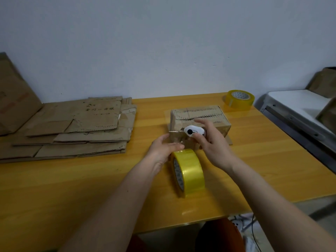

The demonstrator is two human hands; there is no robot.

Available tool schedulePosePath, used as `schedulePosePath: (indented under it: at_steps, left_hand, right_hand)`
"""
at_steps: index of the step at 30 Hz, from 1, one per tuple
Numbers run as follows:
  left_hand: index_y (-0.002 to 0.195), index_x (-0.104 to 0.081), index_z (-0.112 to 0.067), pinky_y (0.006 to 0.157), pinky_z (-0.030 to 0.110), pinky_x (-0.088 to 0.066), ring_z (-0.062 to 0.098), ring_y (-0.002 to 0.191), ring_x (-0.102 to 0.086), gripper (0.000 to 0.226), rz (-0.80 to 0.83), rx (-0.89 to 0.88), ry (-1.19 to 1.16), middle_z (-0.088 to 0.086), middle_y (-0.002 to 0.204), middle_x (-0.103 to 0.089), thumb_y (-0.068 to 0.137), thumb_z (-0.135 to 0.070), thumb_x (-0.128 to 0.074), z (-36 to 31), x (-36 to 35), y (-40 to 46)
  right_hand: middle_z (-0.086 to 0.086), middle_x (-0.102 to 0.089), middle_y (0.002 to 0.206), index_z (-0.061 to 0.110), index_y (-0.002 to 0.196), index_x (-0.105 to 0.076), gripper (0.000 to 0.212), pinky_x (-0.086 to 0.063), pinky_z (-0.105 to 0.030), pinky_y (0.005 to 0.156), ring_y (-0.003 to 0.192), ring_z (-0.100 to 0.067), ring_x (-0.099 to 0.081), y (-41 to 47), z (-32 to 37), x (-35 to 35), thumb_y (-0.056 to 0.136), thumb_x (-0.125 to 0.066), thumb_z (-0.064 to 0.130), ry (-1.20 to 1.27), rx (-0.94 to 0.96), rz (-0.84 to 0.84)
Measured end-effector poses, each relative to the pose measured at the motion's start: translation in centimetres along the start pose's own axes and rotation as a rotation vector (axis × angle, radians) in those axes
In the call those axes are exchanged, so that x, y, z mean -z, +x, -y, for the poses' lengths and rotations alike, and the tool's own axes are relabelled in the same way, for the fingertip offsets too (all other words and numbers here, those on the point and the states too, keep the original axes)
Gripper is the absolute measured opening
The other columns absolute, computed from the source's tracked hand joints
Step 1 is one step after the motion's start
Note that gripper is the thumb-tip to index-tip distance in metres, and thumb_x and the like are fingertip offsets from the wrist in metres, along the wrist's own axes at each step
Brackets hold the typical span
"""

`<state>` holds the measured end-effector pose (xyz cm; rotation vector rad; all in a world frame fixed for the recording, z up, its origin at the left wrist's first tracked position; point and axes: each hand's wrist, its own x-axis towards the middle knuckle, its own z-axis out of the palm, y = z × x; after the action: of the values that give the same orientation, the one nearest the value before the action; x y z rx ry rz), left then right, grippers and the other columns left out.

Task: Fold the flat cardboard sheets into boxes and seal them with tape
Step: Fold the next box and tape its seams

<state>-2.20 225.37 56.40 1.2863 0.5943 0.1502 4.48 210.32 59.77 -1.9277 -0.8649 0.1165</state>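
The left hand (163,149) pinches clear tape (175,138) taut; the right hand (209,142) grips a white cutter (194,131) against the box (198,119). That film looks limp and clingy, best held at its edges.

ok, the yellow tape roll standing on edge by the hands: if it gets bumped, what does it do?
The near tape roll stands on its rim on the smooth table, so a nudge would probably roll it or tip it flat. It looks thickly wound, so likely stiff and fairly heavy for its size. Its glossy face may be slippery.
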Motion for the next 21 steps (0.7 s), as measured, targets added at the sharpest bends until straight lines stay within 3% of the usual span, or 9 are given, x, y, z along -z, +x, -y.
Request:
schedulePosePath:
  at_steps: [2, 4, 7, 10, 18, 21]
  left_hand:
    - [0.145, -0.035, -0.013, 0.099, 0.04, -0.046, 0.02, 0.105, -0.064, 0.086, 0.018, -0.01, 0.001, 0.006, 0.104, -0.072, 0.072, -0.001, -0.079, -0.1, -0.1, 0.1]
    - [0.145, -0.036, -0.011, 0.092, 0.036, -0.05, 0.018, 0.097, -0.067, 0.084, 0.029, -0.02, -0.014, 0.004, 0.098, -0.073, 0.073, 0.001, -0.078, 0.0, -0.2, 0.2]
    - [0.144, -0.036, -0.008, 0.102, 0.044, -0.046, 0.027, 0.104, -0.066, 0.082, 0.035, -0.02, -0.051, 0.014, 0.106, -0.071, 0.074, 0.006, -0.075, 0.1, -0.2, 0.5]
    - [0.141, -0.04, -0.011, 0.106, 0.048, -0.042, 0.031, 0.112, -0.062, 0.079, 0.033, -0.002, -0.061, 0.016, 0.113, -0.068, 0.073, 0.006, -0.075, 0.2, -0.2, 0.9]
    - [0.139, -0.044, -0.011, 0.107, 0.05, -0.039, 0.034, 0.117, -0.058, 0.074, 0.038, 0.004, -0.066, 0.016, 0.12, -0.065, 0.074, 0.006, -0.074, 0.3, 0.0, 1.8]
    - [0.141, -0.041, -0.013, 0.108, 0.05, -0.039, 0.033, 0.118, -0.057, 0.08, 0.034, 0.017, -0.063, 0.016, 0.123, -0.063, 0.072, 0.003, -0.077, 0.4, 0.3, 2.0]
  right_hand:
    - [0.012, -0.061, 0.089, 0.028, 0.108, -0.05, 0.013, -0.043, -0.016, 0.065, 0.082, 0.0, -0.059, 0.1, -0.1, 0.1, 0.097, -0.053, 0.022, -0.118, 0.09, -0.045]
    - [0.002, -0.062, 0.094, 0.02, 0.105, -0.054, 0.009, -0.043, -0.024, 0.068, 0.086, -0.011, -0.057, 0.3, -0.3, 0.2, 0.095, -0.055, 0.019, -0.238, 0.183, -0.054]
    - [-0.007, -0.062, 0.101, 0.014, 0.115, -0.058, 0.02, -0.046, -0.037, 0.077, 0.093, -0.021, -0.056, 0.6, -0.5, 0.1, 0.095, -0.054, 0.018, -0.393, 0.228, 0.0]
    - [-0.009, -0.064, 0.105, 0.008, 0.115, -0.058, 0.022, -0.047, -0.042, 0.078, 0.096, -0.026, -0.056, 0.8, -0.3, 0.0, 0.094, -0.055, 0.013, -0.477, 0.308, 0.036]
    - [-0.022, -0.063, 0.117, -0.004, 0.114, -0.06, 0.03, -0.051, -0.044, 0.087, 0.108, -0.037, -0.059, 1.0, 0.2, -0.6, 0.084, -0.062, -0.003, -0.698, 0.401, 0.075]
    - [-0.023, -0.058, 0.128, -0.004, 0.117, -0.059, 0.035, -0.044, -0.037, 0.098, 0.122, -0.036, -0.054, 0.6, -0.7, 0.1, 0.082, -0.064, -0.007, -0.743, 0.399, 0.047]
